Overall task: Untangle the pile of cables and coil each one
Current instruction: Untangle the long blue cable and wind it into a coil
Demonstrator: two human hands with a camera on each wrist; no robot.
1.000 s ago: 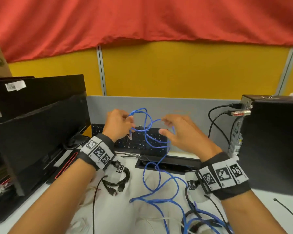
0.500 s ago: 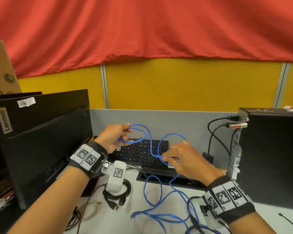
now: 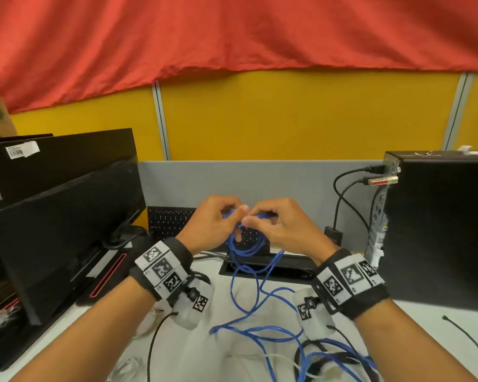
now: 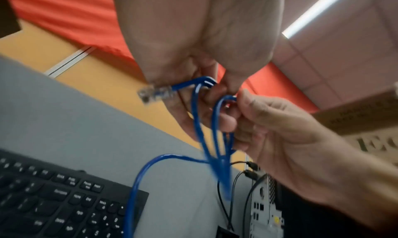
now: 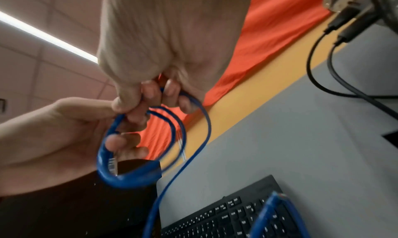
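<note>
Fingers [image 3: 240,209] of both hands pinching blue cable [image 3: 246,249] loops, slack hanging below

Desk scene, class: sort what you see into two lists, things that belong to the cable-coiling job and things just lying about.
Belongs to the job:
blue cable, loops held up by both hands
left hand
right hand
black cables tangled with it on the desk

Just lying about:
keyboard
monitor
computer tower
red cloth
</note>
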